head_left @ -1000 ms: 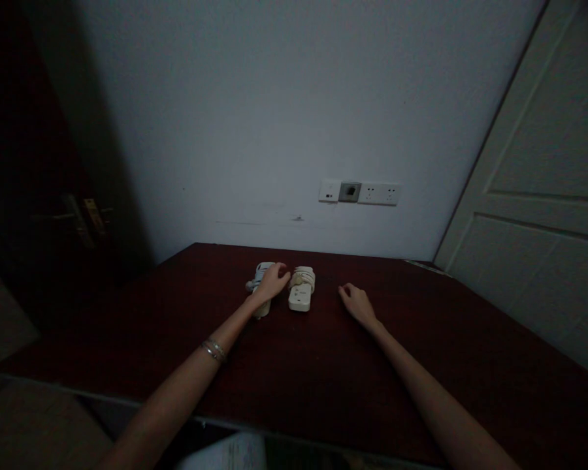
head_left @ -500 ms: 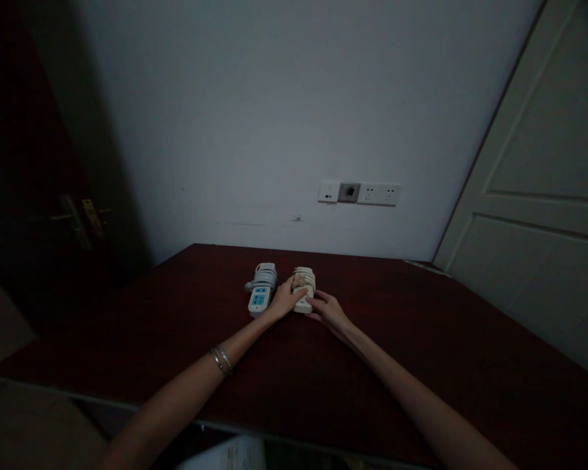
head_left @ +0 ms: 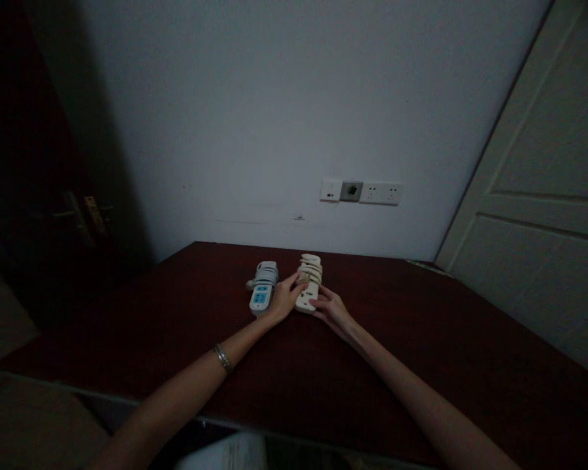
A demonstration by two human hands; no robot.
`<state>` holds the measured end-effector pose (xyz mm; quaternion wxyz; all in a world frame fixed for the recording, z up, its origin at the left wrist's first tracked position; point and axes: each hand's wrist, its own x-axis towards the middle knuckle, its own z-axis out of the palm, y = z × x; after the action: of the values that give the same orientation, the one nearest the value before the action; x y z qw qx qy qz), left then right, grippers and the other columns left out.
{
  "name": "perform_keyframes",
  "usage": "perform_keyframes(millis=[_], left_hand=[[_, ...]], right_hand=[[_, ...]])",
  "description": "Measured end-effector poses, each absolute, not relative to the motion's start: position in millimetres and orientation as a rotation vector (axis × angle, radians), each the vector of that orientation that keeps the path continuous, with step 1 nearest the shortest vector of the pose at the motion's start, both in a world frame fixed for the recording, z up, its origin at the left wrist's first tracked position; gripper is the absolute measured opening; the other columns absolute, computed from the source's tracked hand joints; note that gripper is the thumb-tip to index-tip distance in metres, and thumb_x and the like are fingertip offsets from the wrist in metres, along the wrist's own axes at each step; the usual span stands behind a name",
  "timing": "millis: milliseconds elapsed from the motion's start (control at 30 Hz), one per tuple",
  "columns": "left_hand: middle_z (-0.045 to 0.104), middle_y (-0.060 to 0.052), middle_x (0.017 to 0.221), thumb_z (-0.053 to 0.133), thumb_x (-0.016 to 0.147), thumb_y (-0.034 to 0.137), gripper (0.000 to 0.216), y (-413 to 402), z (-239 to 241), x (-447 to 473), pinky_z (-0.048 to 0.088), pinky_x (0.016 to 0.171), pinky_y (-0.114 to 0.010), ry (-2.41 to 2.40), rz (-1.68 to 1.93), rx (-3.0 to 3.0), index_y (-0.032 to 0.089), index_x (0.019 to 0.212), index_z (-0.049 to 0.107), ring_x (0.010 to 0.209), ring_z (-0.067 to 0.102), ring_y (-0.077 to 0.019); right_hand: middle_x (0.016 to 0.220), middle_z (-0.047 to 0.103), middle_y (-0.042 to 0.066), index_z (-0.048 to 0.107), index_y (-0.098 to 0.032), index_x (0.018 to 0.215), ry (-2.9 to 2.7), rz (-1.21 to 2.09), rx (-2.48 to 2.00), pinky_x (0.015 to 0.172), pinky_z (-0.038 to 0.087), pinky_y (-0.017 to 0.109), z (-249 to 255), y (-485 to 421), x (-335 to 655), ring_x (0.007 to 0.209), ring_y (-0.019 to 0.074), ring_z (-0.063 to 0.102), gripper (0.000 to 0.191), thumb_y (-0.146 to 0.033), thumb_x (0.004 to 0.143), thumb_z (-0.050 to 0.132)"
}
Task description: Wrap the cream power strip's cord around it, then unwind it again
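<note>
Two power strips with their cords wound round them lie on a dark red table [head_left: 421, 365]. The cream power strip [head_left: 309, 282] is tilted up at its far end, held between both hands. My left hand [head_left: 285, 299] grips its left side at the cord wrap. My right hand [head_left: 329, 308] holds its near right end with bent fingers. The white power strip with a blue face [head_left: 261, 292] lies flat just left of my left hand, untouched.
A row of wall sockets [head_left: 361, 192] sits on the white wall behind the table. A dark door with a handle [head_left: 81, 215] stands at the left, a pale panelled door [head_left: 543, 215] at the right. White paper [head_left: 235, 452] shows below the table's near edge.
My left hand left the blue-faced strip and moved to the cream one. My right hand came in from the right. Both now hold the cream strip, its far end raised.
</note>
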<state>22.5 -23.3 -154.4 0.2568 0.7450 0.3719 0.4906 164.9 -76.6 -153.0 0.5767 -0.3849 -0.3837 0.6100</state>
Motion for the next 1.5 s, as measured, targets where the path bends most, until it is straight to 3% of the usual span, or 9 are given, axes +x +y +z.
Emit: perform_keyframes(millis=[567, 733, 833, 933, 1067, 1267, 1333, 1433, 1500], left_hand=[[0.059, -0.009, 0.123, 0.062, 0.076, 0.026, 0.045, -19.2, -154.0, 22.8, 0.037, 0.102, -0.039, 0.785, 1.378, 1.823, 0.013, 0.119, 0.059, 0.113, 0.055, -0.0236], [0.062, -0.008, 0.119, 0.061, 0.078, 0.029, 0.038, -17.8, -146.6, 18.6, 0.037, 0.103, -0.039, 0.656, 1.332, 1.797, 0.014, 0.113, 0.063, 0.113, 0.055, -0.0235], [0.063, -0.009, 0.117, 0.063, 0.077, 0.034, 0.039, -17.6, -143.2, 19.9, 0.046, 0.093, -0.04, 0.56, 1.248, 1.665, 0.016, 0.112, 0.064, 0.105, 0.059, -0.0245], [0.061, -0.012, 0.12, 0.065, 0.076, 0.038, 0.044, -15.9, -144.4, 23.3, 0.054, 0.078, -0.038, 0.529, 1.244, 1.416, 0.016, 0.114, 0.061, 0.098, 0.062, -0.0246], [0.062, -0.014, 0.114, 0.059, 0.081, 0.041, 0.034, -13.0, -143.6, 23.3, 0.055, 0.071, -0.035, 0.549, 1.29, 1.131, 0.016, 0.104, 0.06, 0.096, 0.063, -0.0235], [0.067, -0.015, 0.094, 0.045, 0.087, 0.049, 0.04, -13.5, -135.0, 19.7, 0.052, 0.07, -0.034, 0.565, 1.133, 0.826, 0.015, 0.104, 0.055, 0.078, 0.066, -0.0206], [0.067, -0.013, 0.089, 0.043, 0.087, 0.051, 0.044, -12.2, -133.3, 20.1, 0.052, 0.072, -0.032, 0.555, 1.076, 0.743, 0.013, 0.105, 0.057, 0.077, 0.065, -0.0197], [0.067, -0.01, 0.09, 0.044, 0.088, 0.047, 0.041, -7.7, -129.2, 17.9, 0.05, 0.077, -0.03, 0.448, 1.077, 0.699, 0.013, 0.108, 0.058, 0.079, 0.064, -0.0185], [0.067, -0.008, 0.094, 0.045, 0.088, 0.046, 0.04, -4.4, -123.8, 12.4, 0.051, 0.078, -0.033, 0.379, 1.1, 0.716, 0.018, 0.115, 0.056, 0.082, 0.064, -0.0199]], right_hand=[[0.09, 0.069, 0.004, 0.056, -0.021, 0.11, -0.959, 1.479, -0.818, 0.083, 0.052, 0.042, -147.8, -71.8, 184.1, 0.087, 0.0228, 0.066, 0.059, -0.003, 0.056, 0.07], [0.095, 0.069, 0.01, 0.06, -0.015, 0.103, -0.972, 1.535, -0.786, 0.083, 0.052, 0.042, -145.8, -68.1, 200.5, 0.088, 0.0239, 0.066, 0.042, -0.006, 0.063, 0.068], [0.099, 0.068, 0.013, 0.062, -0.011, 0.099, -0.982, 1.563, -0.748, 0.084, 0.051, 0.04, -143.8, -67.2, 211.1, 0.09, 0.0246, 0.066, 0.034, -0.008, 0.066, 0.066], [0.102, 0.067, 0.013, 0.061, -0.012, 0.103, -0.989, 1.573, -0.699, 0.085, 0.05, 0.038, -142.0, -67.1, 215.9, 0.092, 0.0239, 0.065, 0.039, -0.007, 0.065, 0.065], [0.111, 0.064, 0.012, 0.058, -0.014, 0.112, -1.009, 1.574, -0.606, 0.087, 0.048, 0.037, -138.0, -68.0, 218.1, 0.098, 0.0236, 0.062, 0.049, -0.009, 0.064, 0.065], [0.118, 0.061, 0.009, 0.055, -0.019, 0.12, -1.207, 1.693, -0.42, 0.079, 0.05, 0.028, -132.1, -69.9, 234.9, 0.096, 0.0184, 0.062, 0.063, -0.005, 0.059, 0.064], [0.119, 0.061, 0.009, 0.055, -0.018, 0.121, -1.293, 1.738, -0.393, 0.083, 0.048, 0.026, -129.6, -71.2, 241.9, 0.099, 0.0176, 0.061, 0.067, -0.004, 0.057, 0.065], [0.123, 0.058, 0.013, 0.05, -0.015, 0.127, -1.389, 1.796, -0.394, 0.092, 0.043, 0.03, -123.3, -74.3, 250.8, 0.108, 0.0208, 0.057, 0.073, -0.005, 0.056, 0.064], [0.12, 0.06, 0.016, 0.046, -0.012, 0.131, -1.441, 1.822, -0.445, 0.09, 0.044, 0.034, -118.5, -76.3, 255.8, 0.104, 0.0235, 0.06, 0.077, -0.007, 0.057, 0.064]])
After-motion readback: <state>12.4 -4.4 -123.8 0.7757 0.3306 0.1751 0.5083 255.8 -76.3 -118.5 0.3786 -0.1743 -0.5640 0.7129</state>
